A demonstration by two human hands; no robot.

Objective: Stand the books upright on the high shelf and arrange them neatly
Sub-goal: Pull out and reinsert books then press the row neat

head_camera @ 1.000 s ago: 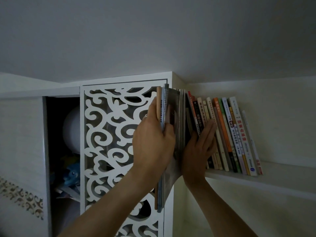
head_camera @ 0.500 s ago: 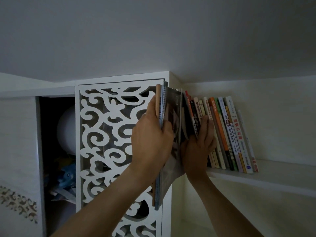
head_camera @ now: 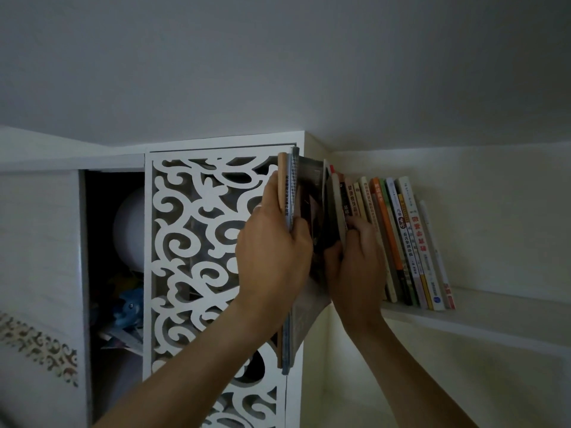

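Since a second ago the right hand [head_camera: 355,257] has changed from flat, straight fingers laid against the spines to a curled grasp: its fingers now bend around the lower part of the leftmost shelved volumes, thumb tucked toward the gap. The view has also shifted a little, so the row sits further right in the frame.

The left hand [head_camera: 273,251] grips a bundle of thin books [head_camera: 290,193], thumb on the near face and fingers wrapped round the back, roughly midway along their length. The bundle stands near vertical, its long axis up and down, top edge almost level with the top of the fretwork cabinet door [head_camera: 197,242], bottom edge hanging well below the shelf line. A glossy magazine-like cover splays out of it toward the right hand.

Just to the right, touching or nearly touching that splayed cover, is the row of books [head_camera: 398,239] on the high shelf [head_camera: 482,316]. The row leans, tops tilted left, toward the bundle. The right hand is the nearer one to the row and seems to be holding open a slot at its left end.

The coming move, as I judge it, turns on this: the bundle lies left of and lower than the slot, so it must rise and travel right before its bottom edge can clear the shelf lip and settle.
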